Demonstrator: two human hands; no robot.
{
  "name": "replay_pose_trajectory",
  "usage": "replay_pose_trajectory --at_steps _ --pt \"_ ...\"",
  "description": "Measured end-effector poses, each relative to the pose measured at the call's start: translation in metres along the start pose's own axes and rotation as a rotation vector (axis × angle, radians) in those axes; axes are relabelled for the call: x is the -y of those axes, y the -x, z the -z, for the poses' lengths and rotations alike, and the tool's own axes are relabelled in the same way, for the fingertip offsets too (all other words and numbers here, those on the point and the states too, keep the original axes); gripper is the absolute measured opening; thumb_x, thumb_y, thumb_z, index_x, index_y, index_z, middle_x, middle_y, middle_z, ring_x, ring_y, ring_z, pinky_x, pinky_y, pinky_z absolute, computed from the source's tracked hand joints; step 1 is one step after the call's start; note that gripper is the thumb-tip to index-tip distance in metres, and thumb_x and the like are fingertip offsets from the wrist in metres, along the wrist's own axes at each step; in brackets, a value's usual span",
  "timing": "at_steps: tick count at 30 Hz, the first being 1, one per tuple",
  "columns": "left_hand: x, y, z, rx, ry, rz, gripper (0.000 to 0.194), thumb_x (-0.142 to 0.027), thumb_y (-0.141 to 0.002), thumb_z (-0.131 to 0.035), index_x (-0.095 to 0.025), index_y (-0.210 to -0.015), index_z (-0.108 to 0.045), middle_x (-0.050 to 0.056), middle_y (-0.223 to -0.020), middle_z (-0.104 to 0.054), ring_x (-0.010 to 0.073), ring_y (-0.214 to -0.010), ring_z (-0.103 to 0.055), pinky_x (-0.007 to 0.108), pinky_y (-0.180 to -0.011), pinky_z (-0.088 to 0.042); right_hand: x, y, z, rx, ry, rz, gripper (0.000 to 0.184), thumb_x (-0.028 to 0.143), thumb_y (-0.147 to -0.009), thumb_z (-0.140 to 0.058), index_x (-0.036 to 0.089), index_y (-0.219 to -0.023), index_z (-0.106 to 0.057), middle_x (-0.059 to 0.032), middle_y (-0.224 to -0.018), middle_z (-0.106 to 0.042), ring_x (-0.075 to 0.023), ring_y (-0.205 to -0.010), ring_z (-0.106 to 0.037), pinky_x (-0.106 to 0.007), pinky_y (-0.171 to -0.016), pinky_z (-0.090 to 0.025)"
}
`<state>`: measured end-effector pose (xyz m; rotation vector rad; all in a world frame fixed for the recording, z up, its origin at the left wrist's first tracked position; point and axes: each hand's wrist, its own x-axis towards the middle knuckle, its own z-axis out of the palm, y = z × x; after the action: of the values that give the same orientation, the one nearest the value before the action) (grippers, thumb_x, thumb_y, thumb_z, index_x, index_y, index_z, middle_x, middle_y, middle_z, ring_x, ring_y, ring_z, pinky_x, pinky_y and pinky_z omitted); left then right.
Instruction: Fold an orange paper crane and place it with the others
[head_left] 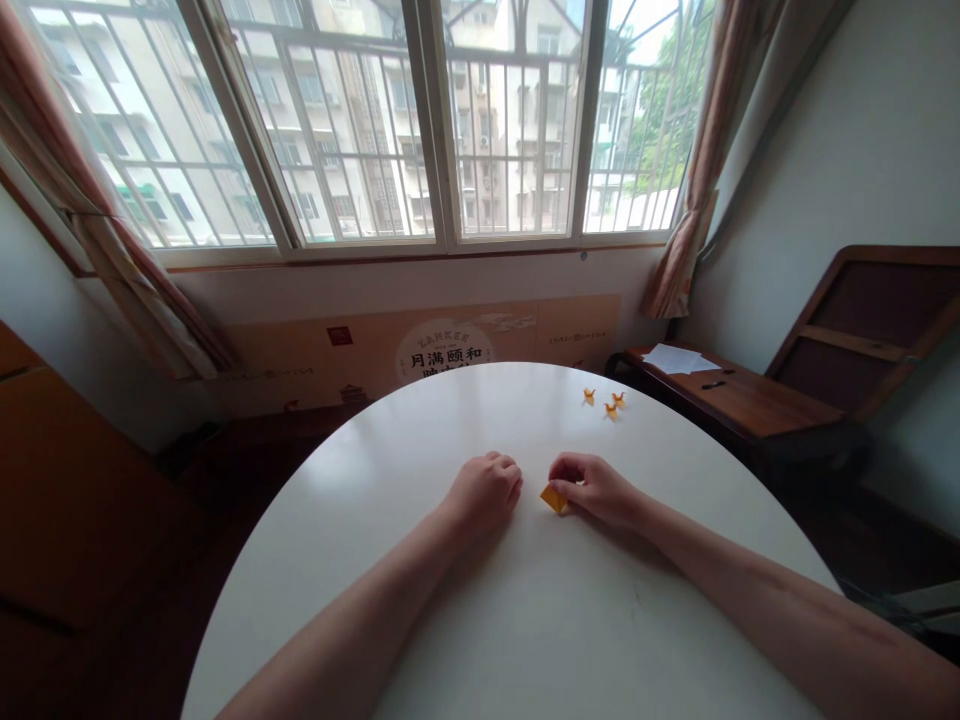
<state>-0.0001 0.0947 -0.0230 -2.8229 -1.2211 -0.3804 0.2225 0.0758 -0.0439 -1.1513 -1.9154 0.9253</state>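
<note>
Window [431, 120] and curtains [90, 180] beyond the hands [486, 488]
Well to their right, white papers [673, 359] lie on a wooden chair [780, 400].

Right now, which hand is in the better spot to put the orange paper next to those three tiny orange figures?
Probably the right hand. It pinches the orange paper and is nearer the tiny orange figures. The left hand sits on the white table, apart from the paper.
</note>
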Motion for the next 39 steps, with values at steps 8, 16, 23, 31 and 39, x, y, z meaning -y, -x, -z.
replay_pose_trajectory --at_steps 8,16,23,31,39 --pt "0.01 -0.001 -0.006 -0.041 0.108 0.035 0.023 -0.022 -0.092 -0.048 -0.019 -0.077 -0.065 0.007 -0.086 -0.068 0.0202 -0.084 -0.059 0.031 -0.078 -0.045 0.003 -0.001 0.001 0.017 0.089 0.003 0.014 0.028 -0.083 -0.06 0.016 -0.083 -0.066 -0.0032 -0.078 -0.065 -0.0142 -0.071 -0.056 -0.024 -0.065 -0.043" --pt "0.017 -0.004 -0.011 -0.001 0.251 0.077 0.048 -0.039 -0.1 -0.032 -0.019 -0.062 -0.054 0.001 -0.066 -0.055 0.0145 -0.063 -0.051 0.026 -0.062 -0.034 -0.001 -0.002 0.001 0.075 0.114 -0.009 0.017 0.03 -0.085 -0.06 0.016 -0.085 -0.069 -0.0023 -0.073 -0.065 -0.0131 -0.066 -0.055 -0.022 -0.059 -0.04" --pt "0.02 -0.002 -0.012 0.01 0.404 0.067 0.055 -0.043 -0.1 -0.018 -0.02 -0.059 -0.047 0.002 -0.066 -0.055 0.0168 -0.067 -0.05 0.028 -0.068 -0.037 0.0 0.0 0.003 0.101 0.124 0.005 0.016 0.029 -0.085 -0.059 0.017 -0.086 -0.069 -0.0021 -0.079 -0.068 -0.0132 -0.068 -0.057 -0.022 -0.061 -0.041" --pt "0.008 0.0 -0.011 -0.018 0.734 0.109 0.062 -0.049 -0.097 -0.008 -0.02 -0.056 -0.044 0.001 -0.057 -0.047 0.0153 -0.059 -0.046 0.029 -0.065 -0.039 0.003 0.001 0.006 0.131 0.176 0.013 0.015 0.026 -0.083 -0.058 0.017 -0.086 -0.07 -0.0019 -0.08 -0.069 -0.0132 -0.068 -0.058 -0.022 -0.062 -0.041" --pt "-0.013 0.002 -0.01 0.026 1.021 0.147 0.069 -0.065 -0.094 -0.003 -0.021 -0.052 -0.037 -0.002 -0.048 -0.032 0.0121 -0.048 -0.033 0.029 -0.05 -0.03 0.018 0.008 0.015 0.221 0.388 -0.013 0.012 0.026 -0.079 -0.062 0.02 -0.08 -0.072 -0.0003 -0.07 -0.065 -0.0113 -0.06 -0.053 -0.022 -0.056 -0.033"
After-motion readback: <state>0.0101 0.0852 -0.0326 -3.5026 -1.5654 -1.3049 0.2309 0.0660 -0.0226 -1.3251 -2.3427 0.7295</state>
